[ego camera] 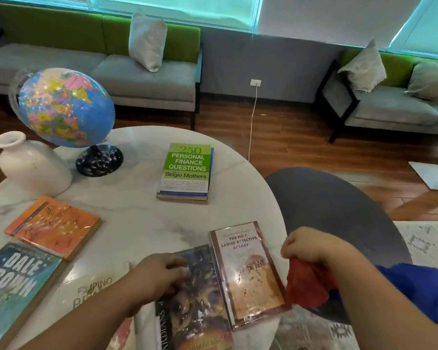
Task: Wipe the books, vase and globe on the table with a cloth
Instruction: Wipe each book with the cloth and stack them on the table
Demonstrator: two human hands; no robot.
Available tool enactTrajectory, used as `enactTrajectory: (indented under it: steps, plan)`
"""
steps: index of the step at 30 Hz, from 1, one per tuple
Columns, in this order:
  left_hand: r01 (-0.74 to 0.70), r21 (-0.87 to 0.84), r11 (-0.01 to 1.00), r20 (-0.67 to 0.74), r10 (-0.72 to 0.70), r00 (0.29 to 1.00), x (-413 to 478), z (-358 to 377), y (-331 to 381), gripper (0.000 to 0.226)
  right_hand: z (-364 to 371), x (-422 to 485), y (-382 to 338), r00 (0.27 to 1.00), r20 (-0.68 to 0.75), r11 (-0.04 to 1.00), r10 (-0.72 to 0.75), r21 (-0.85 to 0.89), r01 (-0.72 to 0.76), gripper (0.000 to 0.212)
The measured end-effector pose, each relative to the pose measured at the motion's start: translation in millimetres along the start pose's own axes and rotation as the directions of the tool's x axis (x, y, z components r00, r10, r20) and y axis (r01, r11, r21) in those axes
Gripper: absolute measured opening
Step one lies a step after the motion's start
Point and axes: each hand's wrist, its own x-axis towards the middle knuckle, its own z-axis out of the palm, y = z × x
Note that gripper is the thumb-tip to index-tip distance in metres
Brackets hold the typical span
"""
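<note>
Several books lie flat on the white marble table [137, 218]. My left hand [159, 276] rests on a dark book [197, 299] at the near edge, fingers curled at its left side. Beside it lies the tan "No 1 Ladies Detective Agency" book [248, 271]. My right hand [311, 246] grips a red cloth [306, 284] just past that book's right edge. A green finance book [186, 170] lies mid-table. An orange book [53, 227], a blue "Dale Brown" book [15, 281] and a pale "Filipino" book [94, 289] lie at the left. The globe [63, 107] and white vase [33, 165] stand at the far left.
A dark grey round seat [339, 213] sits right of the table, over a patterned rug [425, 243]. Grey and green sofas with cushions line the far wall. A white cable [253, 122] hangs from a wall socket to the wooden floor.
</note>
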Motion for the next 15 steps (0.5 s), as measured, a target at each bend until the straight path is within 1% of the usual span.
enactTrajectory:
  steps: [1,2,3,4,6,8,10,11,12,14,15]
  plan:
    - [0.032,-0.102,0.994,0.064,-0.026,0.998,0,8,3,0.027,10,1,4,1.000,0.014,1.000,0.016,-0.014,-0.016,0.022]
    - [0.057,-0.156,0.986,0.115,-0.039,0.993,1,16,5,0.028,20,2,8,0.999,0.024,0.999,0.025,-0.022,-0.024,0.023]
    - [0.070,-0.170,0.983,0.148,-0.045,0.988,4,25,8,0.028,28,3,10,0.999,0.034,0.999,0.025,-0.029,-0.024,0.023]
    - [0.073,-0.162,0.984,0.168,-0.046,0.985,6,32,10,0.027,36,5,12,0.999,0.038,0.999,0.017,-0.031,-0.015,0.023]
    - [0.063,-0.113,0.992,0.193,-0.040,0.980,11,46,15,0.025,48,7,16,1.000,0.011,1.000,0.008,0.027,-0.008,0.022]
    - [0.041,-0.048,0.998,0.214,-0.030,0.976,14,58,22,0.028,54,10,19,0.998,-0.056,0.995,0.015,0.096,-0.010,0.021]
    - [0.003,0.054,0.999,0.204,-0.014,0.979,18,66,30,0.032,55,14,22,0.988,-0.146,0.993,0.045,0.115,-0.028,0.023]
    - [0.002,0.093,0.996,0.184,-0.019,0.983,21,68,32,0.031,56,16,23,0.986,-0.154,0.992,0.063,0.114,-0.045,0.023]
    - [0.016,0.090,0.996,0.168,-0.031,0.985,23,70,35,0.030,57,19,24,0.990,-0.123,0.993,0.072,0.102,-0.059,0.022]
    - [0.062,0.022,0.998,0.158,-0.065,0.985,26,73,37,0.027,61,25,23,0.998,-0.039,0.998,0.056,0.043,-0.054,0.024]
    - [0.064,0.002,0.998,0.150,-0.064,0.987,28,75,36,0.027,62,27,22,0.998,-0.032,0.998,0.050,0.030,-0.049,0.025]
